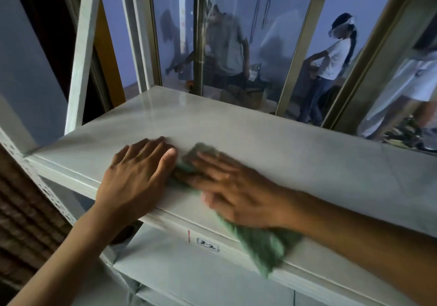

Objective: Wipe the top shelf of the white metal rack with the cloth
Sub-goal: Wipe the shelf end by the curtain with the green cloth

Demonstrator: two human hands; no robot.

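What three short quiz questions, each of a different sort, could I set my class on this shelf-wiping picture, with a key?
1. True or false: the left hand rests flat on the top shelf and holds no cloth.
2. Which hand presses the green cloth onto the shelf? A: left. B: right. C: both.
3. Fill in: part of the cloth hangs over the shelf's ____ edge.

Key
1. True: its fingers lie straight on the bare surface beside the cloth.
2. B: the right hand lies on the cloth, blurred.
3. Front, near the small label.
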